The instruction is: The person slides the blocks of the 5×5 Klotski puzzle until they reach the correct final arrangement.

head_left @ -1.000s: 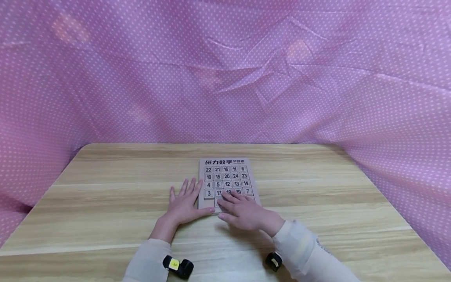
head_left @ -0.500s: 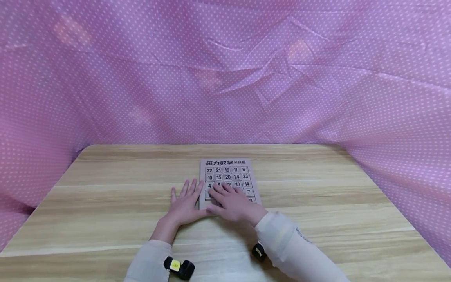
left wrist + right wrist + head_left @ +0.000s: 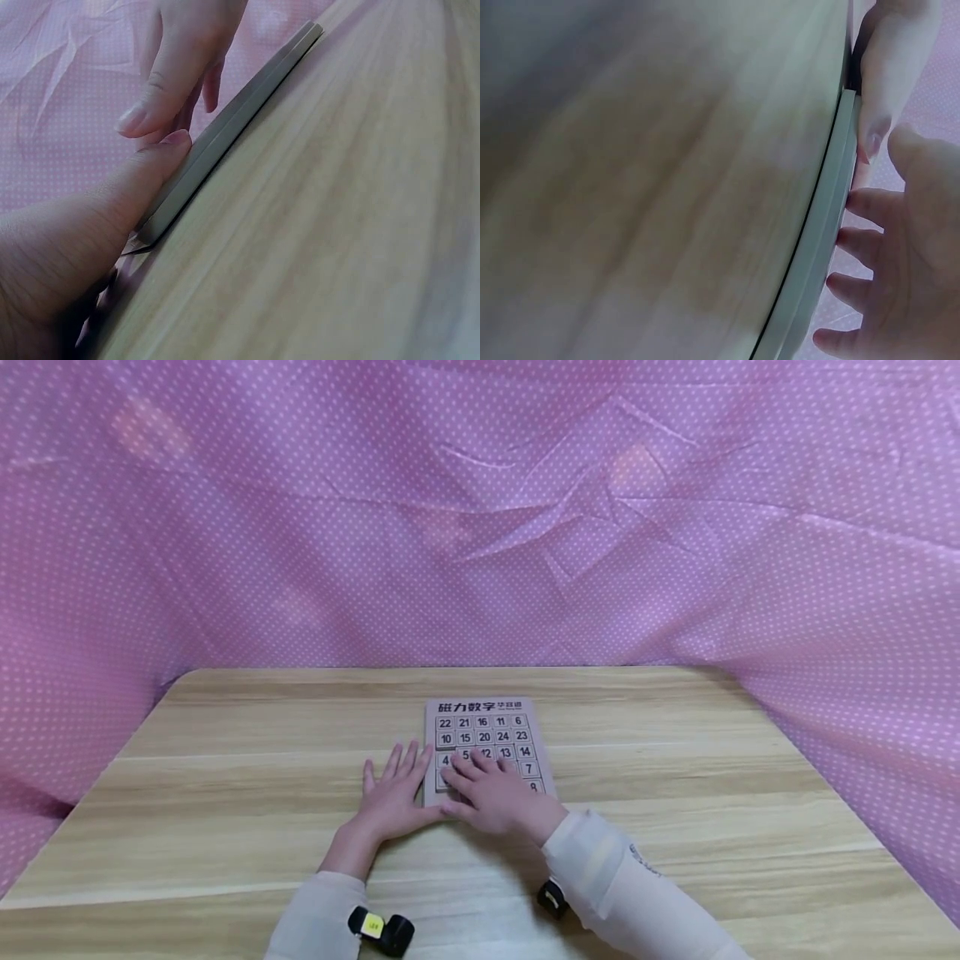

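A numbered sliding puzzle [image 3: 540, 752] with square tiles lies flat on the table. My left hand [image 3: 393, 806] rests spread at its left side, the thumb on the near edge, as the left wrist view of the puzzle's side [image 3: 225, 139] also shows. Over the lower tiles lies my right hand [image 3: 495, 797], palm down, its fingertips touching tiles in the lower left part. Tile 4 [image 3: 445, 761] sits beside those fingertips, with a narrow gap between it and tile 10 [image 3: 446, 739]. Several tiles in the lower rows are hidden under the right hand.
The wooden table [image 3: 225, 777] extends on all sides of the puzzle. Behind it hangs a pink dotted cloth [image 3: 480, 568], which also falls along both sides. Black wrist devices, one by the left sleeve [image 3: 318, 914], sit at both sleeves.
My right hand has moved left across the lower tiles. Tile 4 and the tile below it have slid slightly toward me, opening a gap under tile 10. My left hand stays in place.
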Demonstrator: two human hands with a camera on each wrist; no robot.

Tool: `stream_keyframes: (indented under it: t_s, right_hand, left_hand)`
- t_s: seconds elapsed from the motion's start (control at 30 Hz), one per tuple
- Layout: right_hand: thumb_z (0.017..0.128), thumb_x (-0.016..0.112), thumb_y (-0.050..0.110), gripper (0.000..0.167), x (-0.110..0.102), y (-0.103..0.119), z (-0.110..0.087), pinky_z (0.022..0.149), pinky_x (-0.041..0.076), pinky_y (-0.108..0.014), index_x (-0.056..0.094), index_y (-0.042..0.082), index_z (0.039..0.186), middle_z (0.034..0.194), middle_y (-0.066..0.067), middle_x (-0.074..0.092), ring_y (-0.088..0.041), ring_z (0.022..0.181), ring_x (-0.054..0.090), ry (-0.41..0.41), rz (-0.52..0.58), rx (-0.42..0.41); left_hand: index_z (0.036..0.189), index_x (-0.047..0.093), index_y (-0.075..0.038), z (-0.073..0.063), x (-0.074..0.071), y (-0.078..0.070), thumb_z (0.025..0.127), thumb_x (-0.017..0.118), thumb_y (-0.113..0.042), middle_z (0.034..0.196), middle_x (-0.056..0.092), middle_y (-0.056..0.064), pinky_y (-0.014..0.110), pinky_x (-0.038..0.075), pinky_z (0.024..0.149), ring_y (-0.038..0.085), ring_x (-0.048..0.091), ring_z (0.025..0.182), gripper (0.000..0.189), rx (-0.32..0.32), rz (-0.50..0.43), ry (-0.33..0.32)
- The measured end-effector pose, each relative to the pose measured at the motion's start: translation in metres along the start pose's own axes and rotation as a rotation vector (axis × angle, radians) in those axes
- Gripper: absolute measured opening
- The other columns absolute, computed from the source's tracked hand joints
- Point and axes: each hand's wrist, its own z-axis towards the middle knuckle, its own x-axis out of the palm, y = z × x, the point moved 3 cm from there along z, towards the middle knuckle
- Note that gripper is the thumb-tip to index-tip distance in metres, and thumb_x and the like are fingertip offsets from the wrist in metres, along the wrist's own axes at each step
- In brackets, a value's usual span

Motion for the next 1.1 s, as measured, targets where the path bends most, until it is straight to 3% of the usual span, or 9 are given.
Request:
stream_keyframes:
  t_s: [0.6,0.87,1.1]
  right_hand:
    - [0.089,0.021,0.054,0.057,0.001,0.003,0.016,0.096,0.015,-0.053,0.024,0.023,0.137,0.142,0.000,0.017,-0.026,0.127,0.012,0.007,-0.029,-0.026]
    - [0.090,0.021,0.051,0.056,-0.005,-0.003,0.025,0.097,0.012,-0.052,0.026,0.020,0.137,0.141,-0.002,0.018,-0.027,0.127,0.012,-0.002,0.062,-0.006]
    - [0.090,0.027,0.048,0.055,-0.010,-0.024,0.027,0.097,0.012,-0.053,0.029,0.017,0.136,0.140,-0.006,0.020,-0.031,0.126,0.014,-0.045,0.140,0.083]
  left_hand:
    - [0.139,0.017,-0.013,0.027,-0.006,0.027,0.064,0.044,-0.075,0.141,0.012,0.013,0.057,-0.007,0.094,0.031,0.003,0.128,0.101,0.025,-0.012,0.025]
    - [0.139,0.017,-0.013,0.040,-0.008,0.036,0.062,0.042,-0.077,0.141,0.012,0.013,0.057,-0.007,0.094,0.031,0.003,0.128,0.103,0.050,-0.021,0.030]
    - [0.138,0.018,-0.013,0.052,-0.011,0.043,0.061,0.041,-0.079,0.141,0.012,0.011,0.057,-0.008,0.094,0.030,0.003,0.128,0.104,0.065,-0.021,0.032]
